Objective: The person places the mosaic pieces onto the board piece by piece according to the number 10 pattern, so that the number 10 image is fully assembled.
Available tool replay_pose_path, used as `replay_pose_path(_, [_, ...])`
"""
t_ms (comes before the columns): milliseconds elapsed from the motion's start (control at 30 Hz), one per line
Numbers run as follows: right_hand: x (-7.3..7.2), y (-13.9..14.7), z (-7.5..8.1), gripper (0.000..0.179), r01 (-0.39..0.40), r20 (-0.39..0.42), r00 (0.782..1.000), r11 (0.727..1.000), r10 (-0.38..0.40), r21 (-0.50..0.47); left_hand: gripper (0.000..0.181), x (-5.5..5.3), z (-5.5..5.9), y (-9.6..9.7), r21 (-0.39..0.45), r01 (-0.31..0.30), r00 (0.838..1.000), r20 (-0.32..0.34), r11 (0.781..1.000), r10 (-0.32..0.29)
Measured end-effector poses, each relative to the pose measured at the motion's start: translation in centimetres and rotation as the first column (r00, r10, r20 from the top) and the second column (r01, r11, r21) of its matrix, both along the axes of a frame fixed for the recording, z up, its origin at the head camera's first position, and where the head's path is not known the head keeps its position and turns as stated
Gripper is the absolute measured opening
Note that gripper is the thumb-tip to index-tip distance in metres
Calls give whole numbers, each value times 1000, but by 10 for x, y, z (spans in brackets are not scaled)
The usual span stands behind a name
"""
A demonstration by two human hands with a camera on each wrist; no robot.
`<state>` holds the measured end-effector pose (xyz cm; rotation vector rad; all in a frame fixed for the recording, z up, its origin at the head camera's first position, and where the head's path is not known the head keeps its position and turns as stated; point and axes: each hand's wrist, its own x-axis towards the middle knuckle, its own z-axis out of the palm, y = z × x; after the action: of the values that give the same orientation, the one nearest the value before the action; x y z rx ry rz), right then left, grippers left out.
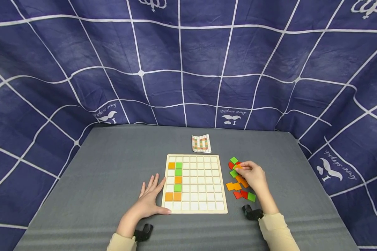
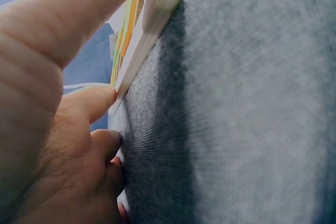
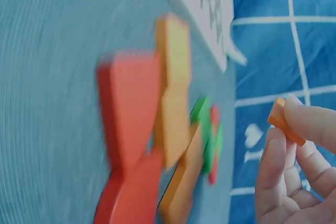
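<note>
A pale wooden grid board [image 1: 194, 205] lies on the grey table, with orange and green tiles set in its left columns. My left hand [image 1: 150, 198] rests flat on the table, fingers straight, its thumb against the board's front left corner [image 2: 157, 3]. My right hand [image 1: 252, 174] hovers over a loose pile of red, orange and green tiles [image 1: 238, 181] right of the board. It pinches one orange tile [image 3: 283, 121] between thumb and fingertips, lifted off the pile [image 3: 157, 129].
A small pattern card [image 1: 201, 143] lies behind the board. The grey table [image 1: 113, 167] is ringed by a blue checked cloth backdrop [image 1: 188, 69]. Black wrist mounts [image 1: 250, 212] sit near the table's front edge.
</note>
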<state>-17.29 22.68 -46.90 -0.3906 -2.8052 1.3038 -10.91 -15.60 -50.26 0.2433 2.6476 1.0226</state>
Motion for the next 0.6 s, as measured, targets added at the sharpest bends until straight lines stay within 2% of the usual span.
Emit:
replay_pose_path(200, [9,-32,9,27,-96,-35,995,990,93,-103,124,-1,1,0,-6,5,1000,-6,1000,-5])
replay_pose_path(367, [19,-65,12,19,-202,-31,979,953,200,-228,124,-1,1,1,-12,2,1000,-7,1000,-2])
replay_pose_path(467, [25,-82,12,16,-276,-40,961,925,275,-262,124,0,1,2,-15,0,1000,-7,1000,0])
replay_pose_path(600, [29,-102,8,13,-392,-88,920,885,382,-252,124,0,1,2,-14,-7,1000,-6,1000,7])
